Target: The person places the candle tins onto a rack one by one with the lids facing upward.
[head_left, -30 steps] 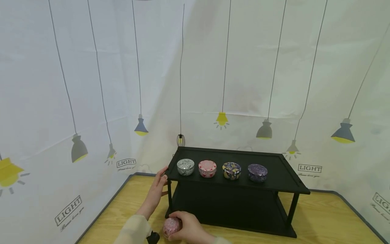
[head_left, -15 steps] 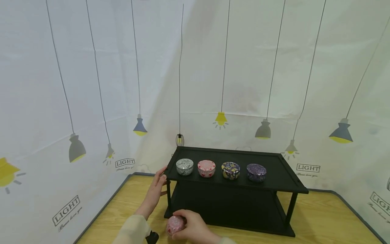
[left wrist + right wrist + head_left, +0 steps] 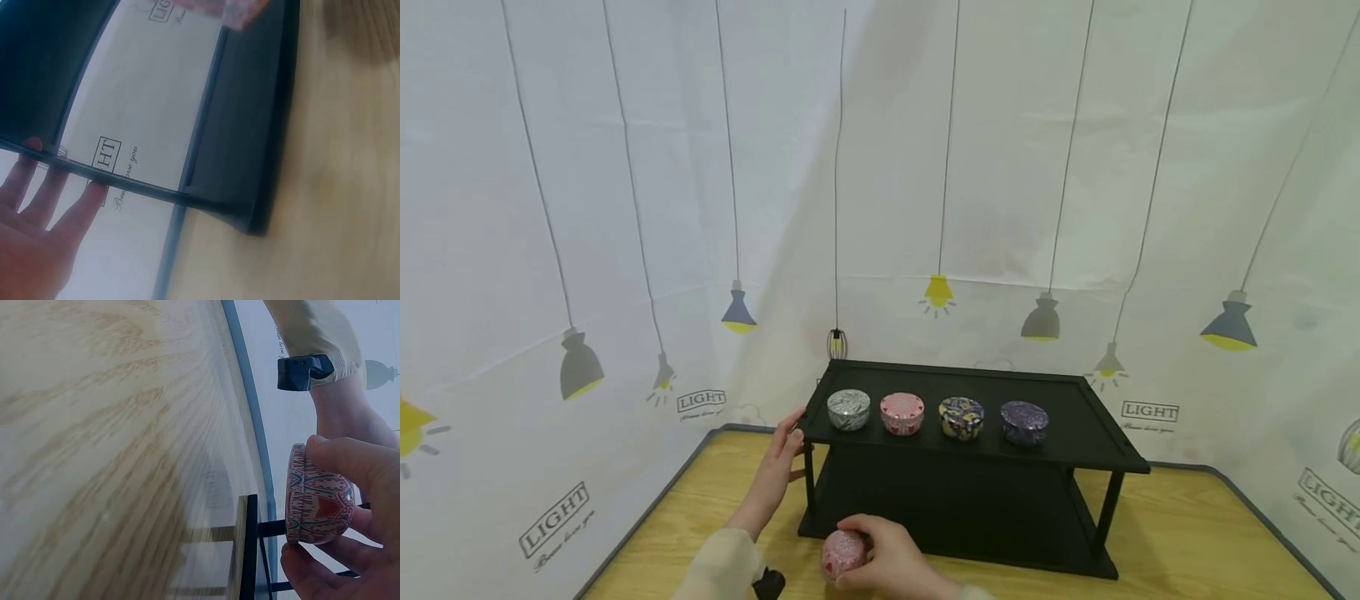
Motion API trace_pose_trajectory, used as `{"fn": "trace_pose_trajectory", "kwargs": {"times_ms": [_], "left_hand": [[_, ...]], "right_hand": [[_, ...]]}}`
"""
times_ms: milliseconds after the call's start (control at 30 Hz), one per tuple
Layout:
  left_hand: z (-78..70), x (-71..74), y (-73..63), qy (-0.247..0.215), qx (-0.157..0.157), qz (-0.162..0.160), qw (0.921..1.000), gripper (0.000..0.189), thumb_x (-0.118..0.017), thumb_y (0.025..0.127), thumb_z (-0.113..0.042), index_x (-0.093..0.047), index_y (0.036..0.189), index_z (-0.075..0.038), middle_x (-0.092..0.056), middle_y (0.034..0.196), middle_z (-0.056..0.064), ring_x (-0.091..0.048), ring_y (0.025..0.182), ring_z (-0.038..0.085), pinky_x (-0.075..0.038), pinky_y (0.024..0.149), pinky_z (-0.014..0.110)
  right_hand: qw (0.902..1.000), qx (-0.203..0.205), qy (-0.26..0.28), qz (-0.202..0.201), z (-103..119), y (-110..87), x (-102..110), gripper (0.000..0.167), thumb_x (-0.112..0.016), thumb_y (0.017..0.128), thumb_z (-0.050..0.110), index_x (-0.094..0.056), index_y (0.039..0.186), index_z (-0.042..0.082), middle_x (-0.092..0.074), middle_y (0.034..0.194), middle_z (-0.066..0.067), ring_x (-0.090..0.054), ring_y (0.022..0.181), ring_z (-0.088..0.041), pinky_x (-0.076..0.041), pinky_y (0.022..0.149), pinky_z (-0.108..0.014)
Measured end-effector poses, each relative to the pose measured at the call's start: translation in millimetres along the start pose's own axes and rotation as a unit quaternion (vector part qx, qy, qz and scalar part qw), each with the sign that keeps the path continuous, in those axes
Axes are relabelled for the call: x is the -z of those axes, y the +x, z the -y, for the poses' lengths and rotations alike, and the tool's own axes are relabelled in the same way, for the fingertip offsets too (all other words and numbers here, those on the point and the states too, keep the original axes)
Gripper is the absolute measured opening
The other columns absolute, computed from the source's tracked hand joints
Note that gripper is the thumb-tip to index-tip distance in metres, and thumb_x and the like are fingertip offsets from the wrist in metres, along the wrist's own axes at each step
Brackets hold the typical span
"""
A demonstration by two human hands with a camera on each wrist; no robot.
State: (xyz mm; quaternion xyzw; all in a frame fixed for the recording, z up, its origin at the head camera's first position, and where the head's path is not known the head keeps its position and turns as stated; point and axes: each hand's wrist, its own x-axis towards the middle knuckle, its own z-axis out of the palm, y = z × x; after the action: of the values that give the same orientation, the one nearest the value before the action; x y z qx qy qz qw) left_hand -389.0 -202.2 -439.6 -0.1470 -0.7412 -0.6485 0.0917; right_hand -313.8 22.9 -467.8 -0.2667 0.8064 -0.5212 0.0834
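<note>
My right hand (image 3: 891,560) grips a pink patterned round tin (image 3: 842,554) between thumb and fingers, just in front of the shelf's lower left corner. In the right wrist view the tin's wider rim (image 3: 294,494) faces the table and its rounded side is up. My left hand (image 3: 778,471) rests at the left end of the black two-tier shelf (image 3: 1075,417); the left wrist view shows its fingers (image 3: 81,209) extended at the post. Along the upper board stand a grey marbled tin (image 3: 848,410), a pink heart tin (image 3: 902,414), a navy-yellow tin (image 3: 961,418) and a purple tin (image 3: 1024,423).
The shelf stands on a wood-grain table (image 3: 1165,533) with a dark edge. Its lower board (image 3: 955,517) lies beneath the row of tins. White cloth walls (image 3: 880,167) printed with lamps rise behind and beside. A black wrist camera (image 3: 769,583) sits at the left sleeve.
My right hand has carried the pink patterned tin slightly to the right along the shelf's front. My left hand keeps its place on the shelf. The whole head view has drifted a little left.
</note>
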Motion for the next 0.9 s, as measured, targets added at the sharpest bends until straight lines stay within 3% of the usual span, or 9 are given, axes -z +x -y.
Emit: {"fn": "trace_pose_trajectory", "kwargs": {"times_ms": [900], "left_hand": [[-1.3, 3.9, -0.9, -0.003, 0.002, 0.013, 0.9999, 0.052, -0.036, 0.105, -0.042, -0.026, 0.153, -0.024, -0.017, 0.156, 0.019, -0.031, 0.133, 0.046, -0.036, 0.097, 0.066]], "right_hand": [[0.9997, -0.016, 0.019, -0.006, -1.4, -18.4, 14.9, 0.053, -0.084, 0.073, 0.012, -0.064, 0.122, 0.008, -0.062, 0.108, 0.001, -0.058, 0.083, -0.016, -0.051, 0.065, -0.029]]}}
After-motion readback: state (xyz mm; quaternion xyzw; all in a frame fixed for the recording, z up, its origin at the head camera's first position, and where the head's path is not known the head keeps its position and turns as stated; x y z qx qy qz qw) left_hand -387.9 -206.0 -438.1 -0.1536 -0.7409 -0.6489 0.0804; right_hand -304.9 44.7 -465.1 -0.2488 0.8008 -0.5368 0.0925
